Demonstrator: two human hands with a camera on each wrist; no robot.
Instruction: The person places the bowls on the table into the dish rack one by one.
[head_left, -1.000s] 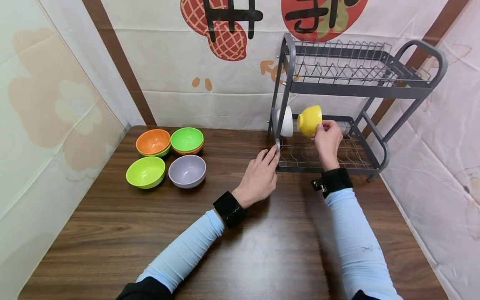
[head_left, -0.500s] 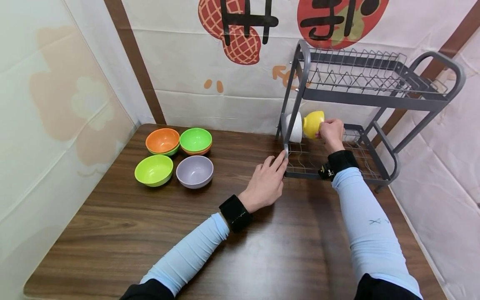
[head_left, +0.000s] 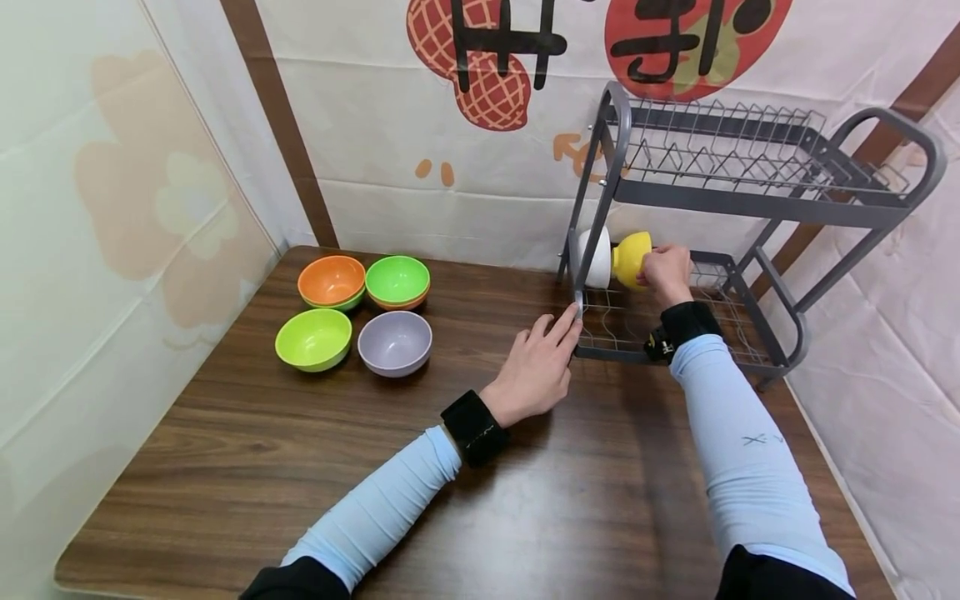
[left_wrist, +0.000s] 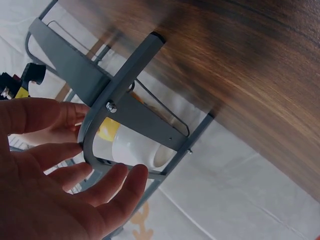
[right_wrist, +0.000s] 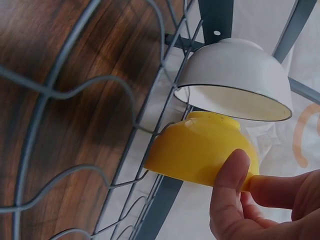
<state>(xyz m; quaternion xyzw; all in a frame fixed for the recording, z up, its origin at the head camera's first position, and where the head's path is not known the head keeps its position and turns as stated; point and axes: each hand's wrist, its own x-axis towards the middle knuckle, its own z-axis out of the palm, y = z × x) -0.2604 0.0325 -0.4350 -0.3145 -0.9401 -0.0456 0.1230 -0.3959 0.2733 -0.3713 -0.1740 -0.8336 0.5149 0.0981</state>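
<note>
My right hand (head_left: pixel 667 273) pinches the rim of a yellow bowl (head_left: pixel 632 260) between thumb and fingers, on the lower tier of a grey two-tier dish rack (head_left: pixel 757 212). In the right wrist view the yellow bowl (right_wrist: pixel 200 150) stands on its side, its lower edge at the rack's wires and its foot close to the mouth of a white bowl (right_wrist: pixel 235 75). That white bowl (head_left: pixel 597 260) also stands on edge, at the tier's left end. My left hand (head_left: pixel 534 367) touches the rack's left front post with extended, slightly bent fingers; the left wrist view shows the fingers (left_wrist: pixel 65 152) at the frame.
At the table's back left stand an orange bowl (head_left: pixel 332 279) and a green bowl (head_left: pixel 397 279), each stacked on another bowl. In front of them are a lime bowl (head_left: pixel 312 340) and a lavender bowl (head_left: pixel 394 343). Printed cloth walls (head_left: pixel 450 217) border the wooden table (head_left: pixel 300 467).
My right hand has lowered the yellow bowl and brought it left, up against the white bowl. The left hand has stayed at the rack's post. The head view has shifted slightly.
</note>
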